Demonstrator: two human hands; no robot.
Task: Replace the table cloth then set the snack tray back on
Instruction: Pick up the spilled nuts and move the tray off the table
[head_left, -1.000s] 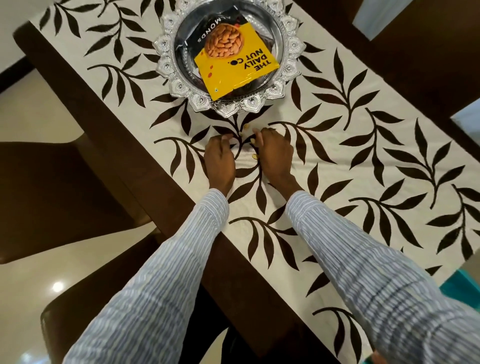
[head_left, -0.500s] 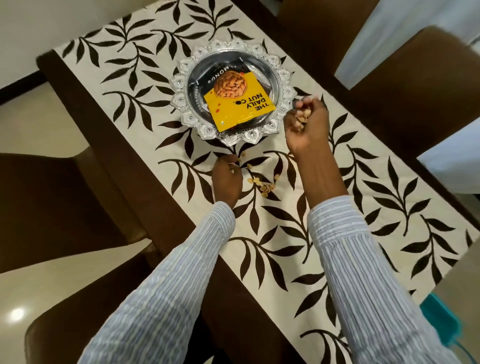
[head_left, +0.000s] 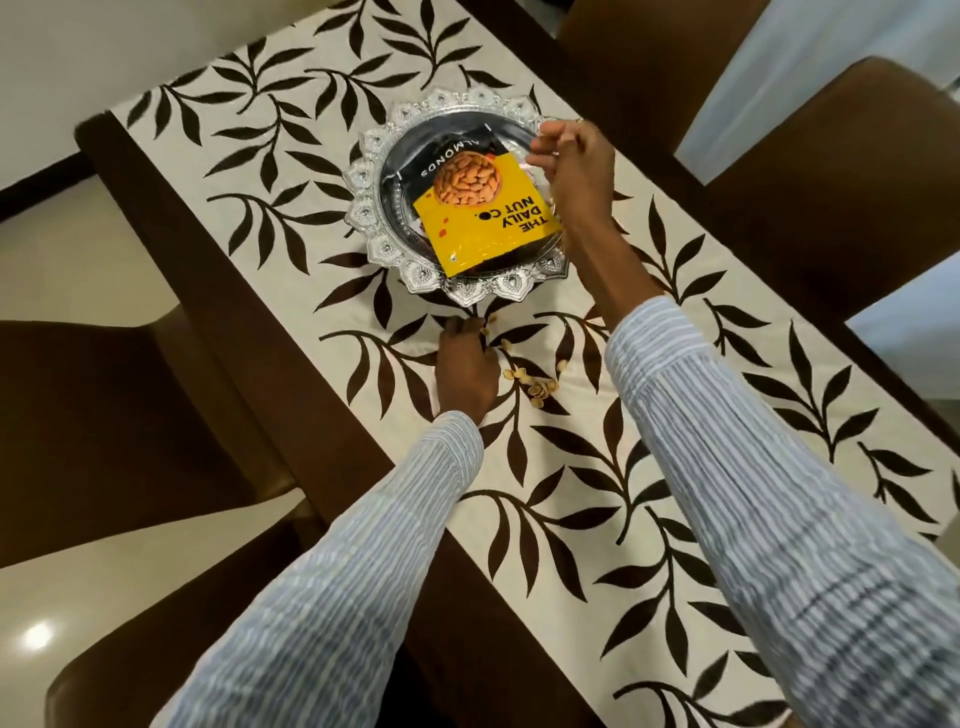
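Observation:
A cream table cloth (head_left: 597, 467) with dark leaf prints covers the table. On it stands a silver snack tray (head_left: 384, 249) with a scalloped rim, and a yellow and black almond packet (head_left: 483, 218) lies inside. Several loose nut pieces (head_left: 535, 387) are scattered on the cloth just in front of the tray. My left hand (head_left: 465, 364) rests on the cloth beside them, fingers curled down at one piece; its fingertips are hidden. My right hand (head_left: 571, 156) hovers over the tray's right rim, fingers bunched and pointing down.
The dark wooden table edge (head_left: 218, 291) runs along the left of the cloth. Brown chairs stand at the left (head_left: 93, 426) and at the far right (head_left: 831, 182). Glossy beige floor (head_left: 62, 623) shows at the lower left.
My right hand scooped nut pieces off the cloth, lifted and moved up over the tray's right rim. My left hand stayed at the scattered pieces.

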